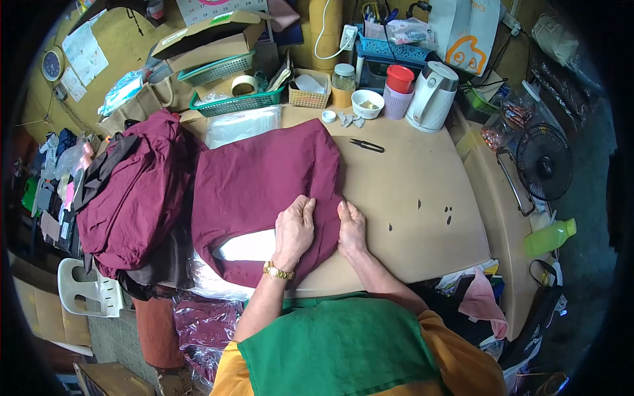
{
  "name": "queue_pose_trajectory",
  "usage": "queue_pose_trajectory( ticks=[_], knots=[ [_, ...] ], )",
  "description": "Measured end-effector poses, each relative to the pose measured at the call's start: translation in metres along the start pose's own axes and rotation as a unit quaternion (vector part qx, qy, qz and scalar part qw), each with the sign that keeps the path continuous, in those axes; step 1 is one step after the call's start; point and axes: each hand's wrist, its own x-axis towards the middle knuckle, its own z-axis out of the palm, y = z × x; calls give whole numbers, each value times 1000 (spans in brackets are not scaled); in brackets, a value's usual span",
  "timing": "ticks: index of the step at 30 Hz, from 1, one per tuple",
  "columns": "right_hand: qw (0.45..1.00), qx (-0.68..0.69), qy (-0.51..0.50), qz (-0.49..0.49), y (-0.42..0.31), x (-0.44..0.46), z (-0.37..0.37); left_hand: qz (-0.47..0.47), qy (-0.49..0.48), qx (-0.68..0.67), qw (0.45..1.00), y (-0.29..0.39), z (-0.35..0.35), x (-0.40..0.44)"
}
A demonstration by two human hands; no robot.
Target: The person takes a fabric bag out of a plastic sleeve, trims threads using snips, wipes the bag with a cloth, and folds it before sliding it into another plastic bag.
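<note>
Head view: the left hand (294, 228), with a gold watch (279, 270) at its wrist, and the right hand (352, 228) both hold a maroon cloth (257, 171) near its right edge. Each grip is closed on the fabric, thumb against curled fingers, the two hands just beside each other. The cloth lies spread on the tan table (422, 171), left of the table's middle, with clear plastic showing through an opening in its lower part.

To its left is a heap of maroon and dark garments (135, 204). Beyond its upper edge lie clear plastic bags (244, 125); up and to its right, a pair of black thread snips (367, 145) lies flat on the table. Along the far side stand a green basket (238, 102), a wicker basket (309, 98), a jar (343, 86), a white bowl (367, 104) and a white kettle (432, 98). Small dark marks dot the tabletop to the right of the right hand.
</note>
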Motion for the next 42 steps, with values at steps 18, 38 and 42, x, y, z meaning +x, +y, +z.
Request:
queue_pose_trajectory(
  ticks=[18, 38, 42],
  knots=[
    [986, 107, 60, 112, -49, 34, 16, -20, -217, 118, 969, 10, -52, -50],
    [992, 23, 110, 57, -24, 3, 6, 71, -69, 90, 991, 14, -13, -27],
    [983, 112, 146, 28, -34, 35, -1, 111, -143, 103, 978, 11, -30, -39]
  ],
)
